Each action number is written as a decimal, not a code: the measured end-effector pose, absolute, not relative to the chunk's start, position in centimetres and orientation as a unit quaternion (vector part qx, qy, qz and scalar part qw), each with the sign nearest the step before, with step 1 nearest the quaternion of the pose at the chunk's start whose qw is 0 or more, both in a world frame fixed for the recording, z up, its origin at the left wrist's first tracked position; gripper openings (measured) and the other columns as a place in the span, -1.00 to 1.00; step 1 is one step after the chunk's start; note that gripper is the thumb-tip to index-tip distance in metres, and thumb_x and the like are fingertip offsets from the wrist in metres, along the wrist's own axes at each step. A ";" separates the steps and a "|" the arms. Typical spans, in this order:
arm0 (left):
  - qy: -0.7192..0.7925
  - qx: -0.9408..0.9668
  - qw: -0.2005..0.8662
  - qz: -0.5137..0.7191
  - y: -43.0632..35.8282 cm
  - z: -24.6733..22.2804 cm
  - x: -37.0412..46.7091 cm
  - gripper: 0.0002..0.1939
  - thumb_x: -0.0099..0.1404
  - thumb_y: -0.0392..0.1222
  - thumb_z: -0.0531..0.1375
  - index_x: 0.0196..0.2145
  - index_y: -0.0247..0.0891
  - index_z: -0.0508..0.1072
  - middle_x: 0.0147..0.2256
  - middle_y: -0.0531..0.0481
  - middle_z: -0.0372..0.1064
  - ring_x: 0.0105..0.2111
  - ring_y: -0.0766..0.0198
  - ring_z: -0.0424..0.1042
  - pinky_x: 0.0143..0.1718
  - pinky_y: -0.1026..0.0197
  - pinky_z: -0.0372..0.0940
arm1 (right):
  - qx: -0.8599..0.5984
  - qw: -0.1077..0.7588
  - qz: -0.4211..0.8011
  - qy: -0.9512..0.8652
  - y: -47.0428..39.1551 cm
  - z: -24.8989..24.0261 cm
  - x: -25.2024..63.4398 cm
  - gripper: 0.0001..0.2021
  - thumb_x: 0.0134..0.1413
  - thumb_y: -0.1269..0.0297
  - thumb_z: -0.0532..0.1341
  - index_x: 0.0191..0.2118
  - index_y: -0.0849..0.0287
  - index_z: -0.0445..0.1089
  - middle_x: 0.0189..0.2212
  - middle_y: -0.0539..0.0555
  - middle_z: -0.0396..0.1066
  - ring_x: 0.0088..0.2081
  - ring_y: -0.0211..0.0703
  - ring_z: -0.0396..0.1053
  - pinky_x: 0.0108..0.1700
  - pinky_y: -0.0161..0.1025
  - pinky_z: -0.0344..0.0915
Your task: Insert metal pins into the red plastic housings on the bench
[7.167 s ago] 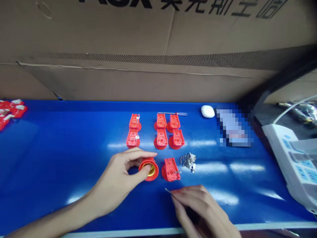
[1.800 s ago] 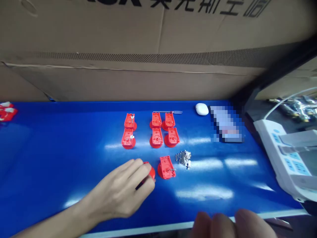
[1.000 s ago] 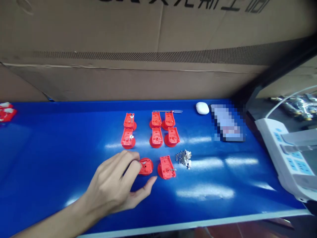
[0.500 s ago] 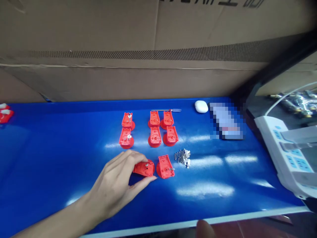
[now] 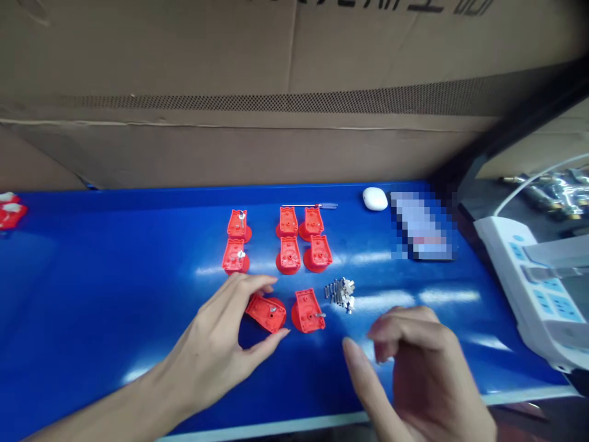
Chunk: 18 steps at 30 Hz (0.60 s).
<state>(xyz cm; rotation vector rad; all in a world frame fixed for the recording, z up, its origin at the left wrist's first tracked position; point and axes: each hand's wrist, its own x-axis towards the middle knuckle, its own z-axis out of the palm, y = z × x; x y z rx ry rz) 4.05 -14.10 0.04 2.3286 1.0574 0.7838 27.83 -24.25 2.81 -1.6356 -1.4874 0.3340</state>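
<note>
My left hand [image 5: 221, 337] curves around a tilted red plastic part [image 5: 267, 312] on the blue table; gaps show between the part and the spread fingers. Just right of it stands another red part [image 5: 308, 310] with a small metal piece at its edge. My right hand [image 5: 409, 368] hangs over the table's front, thumb and fingers apart, holding nothing. A small heap of springs and metal pieces [image 5: 341, 294] lies beyond it. Behind are more red parts in two rows, among them one [image 5: 235, 253] with a white piece on it.
Along the back lie a screwdriver [image 5: 326, 205], a white case [image 5: 375, 199] and a blurred-out flat object [image 5: 421, 227]. A white power strip [image 5: 529, 288] is at the right, beside a dark post. Cardboard [image 5: 230, 153] walls the back. Something red and white [image 5: 11, 212] sits far left.
My right hand has come up from the front edge over the table. The fingers of my left hand have opened a little around the red part, which has turned slightly.
</note>
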 end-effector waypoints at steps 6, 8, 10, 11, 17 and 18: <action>0.380 0.837 0.318 0.232 -13.9 0.8 4.3 -0.34 0.41 -0.36 0.30 0.39 -0.03 0.30 0.24 -0.04 0.50 0.18 0.11 0.57 0.24 0.03 0.52 | -0.666 0.302 0.257 -0.632 -23.8 -0.1 28.5 -0.43 0.50 -0.01 0.27 0.46 0.01 0.20 -0.54 -0.22 0.09 -0.60 -0.29 0.18 -0.52 -0.34 0.25; 0.378 0.834 0.339 0.217 -13.8 0.8 4.3 -0.31 0.41 -0.34 0.33 0.41 -0.02 0.28 0.28 -0.07 0.46 0.23 0.08 0.54 0.26 -0.01 0.51 | -0.647 0.284 0.274 -0.653 -23.7 -0.6 28.7 -0.32 0.51 -0.02 0.26 0.56 0.03 0.08 -0.53 -0.22 0.22 -0.59 -0.29 0.25 -0.50 -0.33 0.28; 0.381 0.820 0.369 0.215 -13.7 0.7 4.2 -0.33 0.42 -0.30 0.36 0.39 -0.01 0.29 0.29 -0.08 0.44 0.25 0.07 0.52 0.29 -0.04 0.51 | -0.636 0.276 0.288 -0.661 -23.5 -0.8 28.5 -0.32 0.54 0.02 0.23 0.58 0.02 0.03 -0.49 -0.20 0.31 -0.56 -0.29 0.32 -0.45 -0.33 0.33; 0.385 0.810 0.387 0.217 -13.6 0.5 4.2 -0.34 0.43 -0.28 0.37 0.38 0.00 0.30 0.29 -0.07 0.45 0.25 0.08 0.53 0.30 -0.05 0.51 | -0.633 0.274 0.294 -0.662 -23.3 -0.8 28.4 -0.36 0.56 0.04 0.22 0.57 0.01 0.06 -0.48 -0.19 0.34 -0.55 -0.29 0.34 -0.43 -0.33 0.35; 0.370 0.773 0.466 0.221 -13.3 0.1 4.2 -0.30 0.43 -0.35 0.35 0.40 0.05 0.28 0.28 -0.06 0.47 0.28 0.09 0.53 0.34 -0.08 0.49 | -0.637 0.292 0.322 -0.636 -22.6 -1.0 27.2 -0.60 0.55 0.04 0.21 0.34 0.05 0.30 -0.46 -0.15 0.41 -0.54 -0.27 0.40 -0.46 -0.34 0.34; 0.364 0.774 0.469 0.219 -13.3 0.1 4.2 -0.29 0.42 -0.38 0.34 0.41 0.05 0.28 0.29 -0.07 0.46 0.30 0.08 0.52 0.35 -0.07 0.49 | -0.642 0.293 0.316 -0.634 -22.6 -1.1 27.1 -0.61 0.54 0.02 0.23 0.30 0.06 0.33 -0.46 -0.15 0.41 -0.54 -0.27 0.40 -0.47 -0.34 0.34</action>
